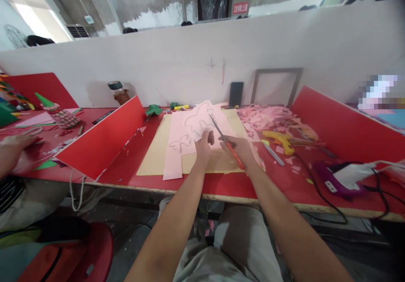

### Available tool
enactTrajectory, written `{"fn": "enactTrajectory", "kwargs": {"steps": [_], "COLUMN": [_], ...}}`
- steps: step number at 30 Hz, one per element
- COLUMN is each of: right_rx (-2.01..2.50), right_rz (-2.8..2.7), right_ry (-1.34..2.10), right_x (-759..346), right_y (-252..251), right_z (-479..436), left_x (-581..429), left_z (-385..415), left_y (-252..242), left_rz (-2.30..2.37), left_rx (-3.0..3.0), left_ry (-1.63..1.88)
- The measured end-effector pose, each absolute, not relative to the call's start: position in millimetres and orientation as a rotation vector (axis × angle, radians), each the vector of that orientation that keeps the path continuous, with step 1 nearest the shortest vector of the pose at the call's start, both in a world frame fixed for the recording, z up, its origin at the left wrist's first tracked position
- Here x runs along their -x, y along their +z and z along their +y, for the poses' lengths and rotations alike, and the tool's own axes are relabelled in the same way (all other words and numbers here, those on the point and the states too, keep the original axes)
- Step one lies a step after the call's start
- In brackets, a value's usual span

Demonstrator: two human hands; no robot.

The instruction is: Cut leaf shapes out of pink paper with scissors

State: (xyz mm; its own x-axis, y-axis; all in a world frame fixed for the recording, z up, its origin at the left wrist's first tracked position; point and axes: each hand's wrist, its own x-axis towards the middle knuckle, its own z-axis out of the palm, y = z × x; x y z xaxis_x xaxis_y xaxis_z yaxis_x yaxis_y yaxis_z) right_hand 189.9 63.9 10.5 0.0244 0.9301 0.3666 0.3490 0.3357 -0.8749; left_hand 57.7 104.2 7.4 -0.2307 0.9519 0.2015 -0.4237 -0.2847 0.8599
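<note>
My left hand [205, 143] pinches the lower edge of a piece of pink paper [200, 115] with a wavy pencil outline on it. In my right hand [240, 148] is a pair of scissors [232, 149] with orange-red handles, its dark blades pointing up and left across the paper. From here I cannot make out whether the blades are apart. Beneath lies a larger pink sheet [173, 166] with a smaller drawn outline, resting on a yellowish board [152, 162].
Pink paper scraps [268, 115] pile up at the back right, near a yellow glue gun [280, 141] and a utility knife [274, 153]. A purple power strip [335, 183] with cables sits farther right. Red dividers [106, 138] flank the workspace. Another person's hand [14, 147] is at left.
</note>
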Motion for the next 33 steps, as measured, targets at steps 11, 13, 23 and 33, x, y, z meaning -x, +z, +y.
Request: {"fn": "enactTrajectory", "kwargs": {"steps": [11,13,23,33], "right_rx": [1.283,1.278,1.115,1.072], "right_rz": [-1.581,-1.606,-1.556,-1.484], "right_ry": [0.454,0.460,0.661,0.740], "right_x": [-196,-196,-191,-198], "right_y": [7,11,16,20], "right_z": [65,63,61,60], "left_x": [-35,-36,-48,-50], "left_z": [122,122,118,121], "left_y": [14,14,14,6], "left_rz": [0.712,0.769,0.704,0.779], "left_rx": [-0.710,-0.726,-0.857,-0.907], "left_ry": [1.835,1.840,1.687,1.655]}}
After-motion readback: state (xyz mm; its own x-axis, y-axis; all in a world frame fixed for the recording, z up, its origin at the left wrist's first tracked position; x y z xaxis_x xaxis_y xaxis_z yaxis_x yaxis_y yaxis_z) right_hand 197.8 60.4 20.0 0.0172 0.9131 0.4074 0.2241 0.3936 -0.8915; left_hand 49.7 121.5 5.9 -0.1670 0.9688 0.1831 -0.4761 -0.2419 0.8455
